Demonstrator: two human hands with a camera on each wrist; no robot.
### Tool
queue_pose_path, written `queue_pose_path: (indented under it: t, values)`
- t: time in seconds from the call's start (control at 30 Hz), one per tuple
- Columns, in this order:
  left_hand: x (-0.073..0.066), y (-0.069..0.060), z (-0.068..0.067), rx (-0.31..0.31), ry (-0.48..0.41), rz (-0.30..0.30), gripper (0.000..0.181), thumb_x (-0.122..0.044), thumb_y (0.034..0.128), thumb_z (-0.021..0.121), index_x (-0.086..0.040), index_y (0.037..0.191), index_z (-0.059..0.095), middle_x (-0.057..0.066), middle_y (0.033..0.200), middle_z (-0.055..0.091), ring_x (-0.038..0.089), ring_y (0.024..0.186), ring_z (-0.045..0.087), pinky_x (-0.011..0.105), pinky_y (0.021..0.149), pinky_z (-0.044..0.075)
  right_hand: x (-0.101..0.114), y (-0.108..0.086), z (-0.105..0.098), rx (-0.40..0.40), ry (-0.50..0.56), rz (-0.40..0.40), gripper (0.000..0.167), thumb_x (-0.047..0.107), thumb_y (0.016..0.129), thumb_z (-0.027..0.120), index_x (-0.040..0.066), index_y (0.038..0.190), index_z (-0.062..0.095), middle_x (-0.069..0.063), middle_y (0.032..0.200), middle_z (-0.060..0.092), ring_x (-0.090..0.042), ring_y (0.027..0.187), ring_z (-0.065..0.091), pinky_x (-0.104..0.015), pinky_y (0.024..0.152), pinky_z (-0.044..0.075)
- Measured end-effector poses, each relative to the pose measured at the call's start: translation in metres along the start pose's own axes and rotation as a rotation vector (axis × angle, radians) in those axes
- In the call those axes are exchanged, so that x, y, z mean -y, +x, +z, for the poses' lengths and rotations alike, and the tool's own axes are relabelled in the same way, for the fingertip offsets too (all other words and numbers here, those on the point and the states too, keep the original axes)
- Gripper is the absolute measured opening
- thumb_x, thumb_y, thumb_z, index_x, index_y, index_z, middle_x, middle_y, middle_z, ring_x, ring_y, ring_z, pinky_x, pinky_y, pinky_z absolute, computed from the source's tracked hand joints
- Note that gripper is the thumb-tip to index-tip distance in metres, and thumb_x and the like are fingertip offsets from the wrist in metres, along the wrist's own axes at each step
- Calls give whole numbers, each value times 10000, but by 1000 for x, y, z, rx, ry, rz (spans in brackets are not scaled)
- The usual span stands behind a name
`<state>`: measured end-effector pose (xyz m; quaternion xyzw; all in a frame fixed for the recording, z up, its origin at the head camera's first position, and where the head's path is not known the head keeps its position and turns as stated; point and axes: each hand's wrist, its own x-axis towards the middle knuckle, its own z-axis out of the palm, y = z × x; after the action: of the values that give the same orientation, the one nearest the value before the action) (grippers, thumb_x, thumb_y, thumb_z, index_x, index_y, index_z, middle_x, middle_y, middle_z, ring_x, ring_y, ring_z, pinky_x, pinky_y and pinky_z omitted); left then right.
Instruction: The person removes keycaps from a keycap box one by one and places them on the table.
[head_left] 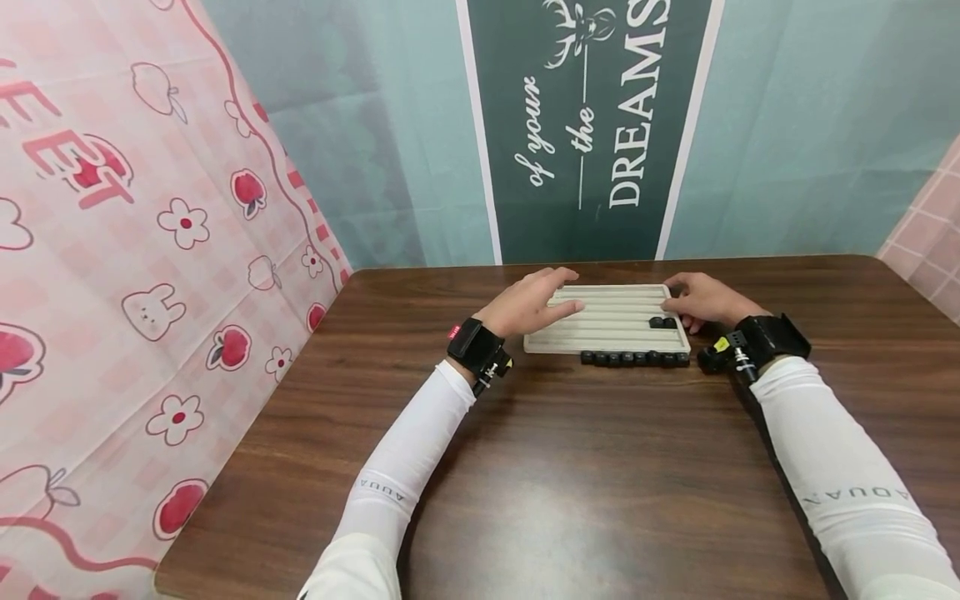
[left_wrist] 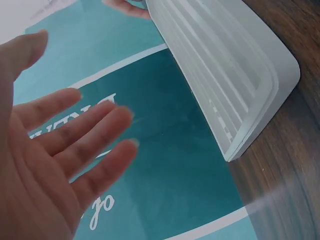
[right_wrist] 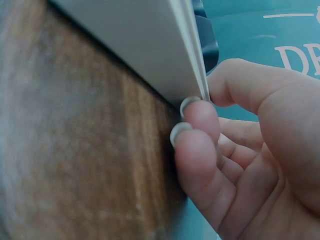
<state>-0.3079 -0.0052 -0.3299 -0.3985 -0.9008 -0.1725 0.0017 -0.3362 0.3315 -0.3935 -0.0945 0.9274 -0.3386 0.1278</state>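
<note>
A cream tray point(head_left: 600, 320) with raised parallel ridges is at the far part of the table. My right hand point(head_left: 708, 300) pinches its right edge; in the right wrist view, the thumb is on the rim and the fingertips are against the outer side wall point(right_wrist: 145, 45). Over the tray's left end, my left hand point(head_left: 532, 302) is spread, and the left wrist view shows its fingers apart from the tray point(left_wrist: 235, 60). Two small black blocks point(head_left: 662, 322) sit on the tray near its right side. Several more black blocks point(head_left: 633, 359) form a row along its front edge.
The brown wooden table point(head_left: 570, 475) ends just behind the tray, where a teal cloth point(head_left: 375, 142) with printed lettering hangs. A pink patterned cloth point(head_left: 202, 333) borders the table on the left. Both wrists carry black strapped cameras point(head_left: 772, 340).
</note>
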Motion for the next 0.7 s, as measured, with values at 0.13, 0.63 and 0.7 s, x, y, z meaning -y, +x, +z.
queue_pose_path:
  t: [0.13, 0.63, 0.7]
  values:
    - [-2, 5, 4, -15, 40, 3, 646, -525, 969, 444, -175, 1496, 312, 31, 1516, 390, 149, 1405, 369, 330, 1129, 348, -1, 1, 0, 3, 2, 3, 616, 225, 954, 562, -101, 1411, 306, -71, 717, 565, -145, 533, 573, -329, 523, 533]
    - [-13, 54, 20, -97, 152, 53, 692, -488, 927, 563, -220, 1508, 301, 49, 1617, 176, 199, 1516, 106, 436, 1220, 109, -2, -2, -1, -11, -7, -2, 594, 209, 954, 558, -104, 1400, 322, -67, 690, 568, -152, 527, 573, -336, 529, 531]
    - [-14, 60, 22, -84, 153, 54, 713, -479, 917, 584, -210, 1511, 295, 56, 1618, 166, 204, 1517, 100, 434, 1222, 106, -1, -1, -1, -13, -12, -1, 592, 211, 954, 557, -103, 1399, 325, -67, 686, 570, -155, 527, 575, -338, 528, 531]
